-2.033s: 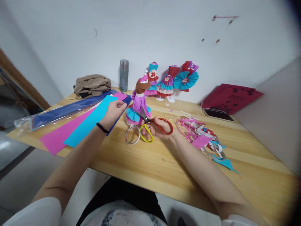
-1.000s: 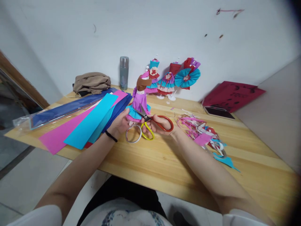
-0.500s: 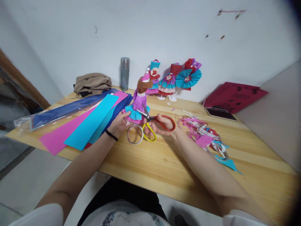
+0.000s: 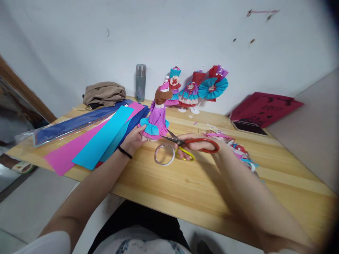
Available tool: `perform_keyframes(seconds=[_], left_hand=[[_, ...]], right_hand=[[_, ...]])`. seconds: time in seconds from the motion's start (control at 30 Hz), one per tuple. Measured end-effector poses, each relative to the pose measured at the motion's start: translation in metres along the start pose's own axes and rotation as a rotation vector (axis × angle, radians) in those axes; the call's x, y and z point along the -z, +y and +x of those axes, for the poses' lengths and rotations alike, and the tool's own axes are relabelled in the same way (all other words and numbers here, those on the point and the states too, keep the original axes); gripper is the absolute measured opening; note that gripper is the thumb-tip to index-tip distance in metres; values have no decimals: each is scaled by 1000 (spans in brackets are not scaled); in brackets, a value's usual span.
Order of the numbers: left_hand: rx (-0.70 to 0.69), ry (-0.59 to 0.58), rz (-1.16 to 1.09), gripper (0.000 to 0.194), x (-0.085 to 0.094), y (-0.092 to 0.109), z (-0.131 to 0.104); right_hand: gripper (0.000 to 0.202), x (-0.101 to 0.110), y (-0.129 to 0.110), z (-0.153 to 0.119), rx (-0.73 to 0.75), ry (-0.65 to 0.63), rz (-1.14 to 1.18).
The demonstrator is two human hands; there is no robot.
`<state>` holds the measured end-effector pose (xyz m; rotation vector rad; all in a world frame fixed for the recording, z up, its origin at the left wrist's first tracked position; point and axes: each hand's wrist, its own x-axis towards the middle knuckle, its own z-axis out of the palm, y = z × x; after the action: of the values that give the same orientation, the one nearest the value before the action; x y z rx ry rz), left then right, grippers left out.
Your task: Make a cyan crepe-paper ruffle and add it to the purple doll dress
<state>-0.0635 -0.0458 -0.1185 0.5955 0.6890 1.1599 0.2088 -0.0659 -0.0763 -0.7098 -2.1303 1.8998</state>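
Observation:
My left hand (image 4: 136, 137) pinches the left edge of the ruffled hem of a small paper dress (image 4: 158, 118), purple with blue and pink ruffles and a brown band on top. In my right hand (image 4: 192, 143) are scissors (image 4: 201, 141) with one red and one yellow handle. Their blades are parted and point left, just below the right part of the hem. A white tape ring (image 4: 164, 163) is near the yellow handle, left of my right hand; whether it rests on the table or hangs from the hand, I cannot tell.
Coloured paper strips (image 4: 103, 139) and a plastic-wrapped pack (image 4: 71, 124) cover the left side. Behind stand a flask (image 4: 141, 83), a brown cloth (image 4: 104, 93) and other paper dresses (image 4: 190, 90). Scraps (image 4: 241, 150), a phone (image 4: 249, 127) and a red bag (image 4: 265, 109) are right.
My right hand has moved right and slightly down with the scissors, away from the dress. The tape ring has also shifted right. My left hand stays at the hem.

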Motion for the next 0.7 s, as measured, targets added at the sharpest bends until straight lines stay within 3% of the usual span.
perform_keyframes(seconds=[0.03,0.17,0.33,0.4,0.5,0.6,0.63,0.67,0.7], left_hand=[[4,2,9,14,0,1,0],[10,10,45,22,-3,2,-1],[-27,65,71,20,-6,0,-5],[-63,145,105,18,-2,0,-6],[-175,357,171,20,7,3,-12],[-408,546,264,30,6,4,-31],[-547,559,400,24,2,3,-40],[-639,490,558,14,-3,0,-49],[-639,313,714,5,-10,-4,-58]], right_hand=[[56,1,-6,-8,3,-15,-53],[42,-5,-12,-29,-97,122,-199],[45,-22,14,-25,-5,174,76],[50,-26,24,-20,56,194,184],[61,-31,32,-13,116,211,320],[63,-35,34,-11,129,240,370],[63,-37,34,-11,130,242,379],[62,-38,35,-11,132,241,389],[62,-40,35,-10,134,235,402]])
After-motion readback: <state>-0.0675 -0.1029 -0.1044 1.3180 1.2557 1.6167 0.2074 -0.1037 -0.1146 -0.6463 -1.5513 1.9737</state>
